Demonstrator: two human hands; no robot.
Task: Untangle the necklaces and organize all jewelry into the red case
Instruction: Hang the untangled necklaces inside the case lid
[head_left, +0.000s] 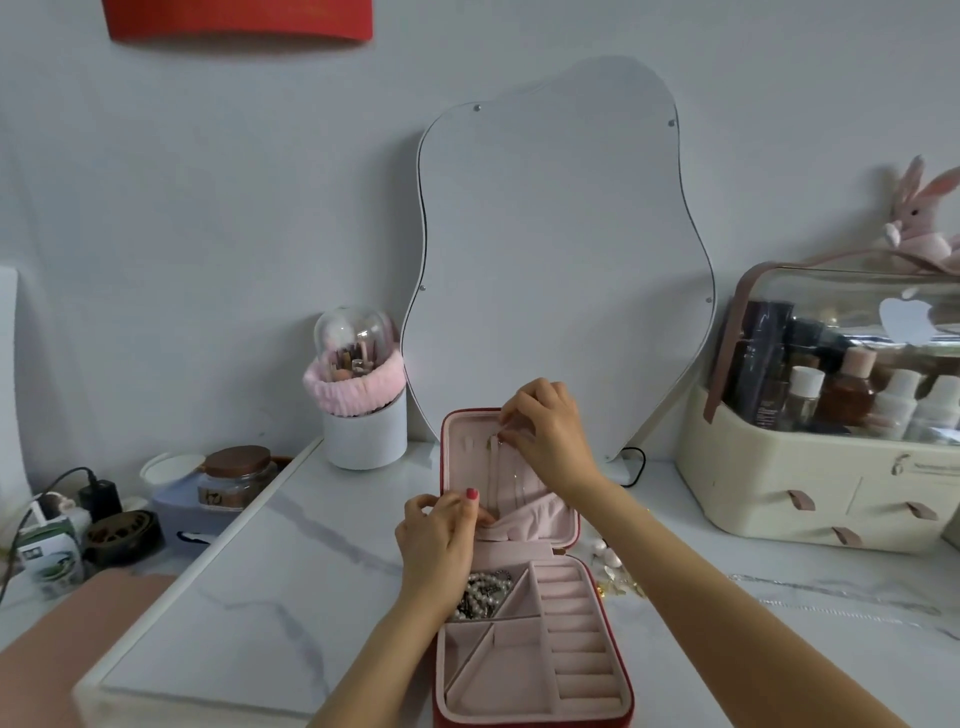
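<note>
I see the red case (613, 691) open on the marble table (249, 571), lid upright. My left hand (441, 540) pinches the pink pocket (535, 514) at the lid's foot. Pearl necklaces (483, 595) lie in the tray's back-left compartment. My right hand (545, 426) pinches a thin chain (506, 470) at the lid's hooks. Loose jewelry (613, 571) sits right of the case.

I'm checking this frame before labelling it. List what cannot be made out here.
- Thin chain in the red case's lid, head view: too fine to tell whether it is hooked.
- Right hand fingertips: curled over whatever they pinch.
- Left hand: covers part of the lid pocket and bead pile.
- Small jewelry right of the case: too small to identify.
- Red case front: cut off by the bottom edge.
</note>
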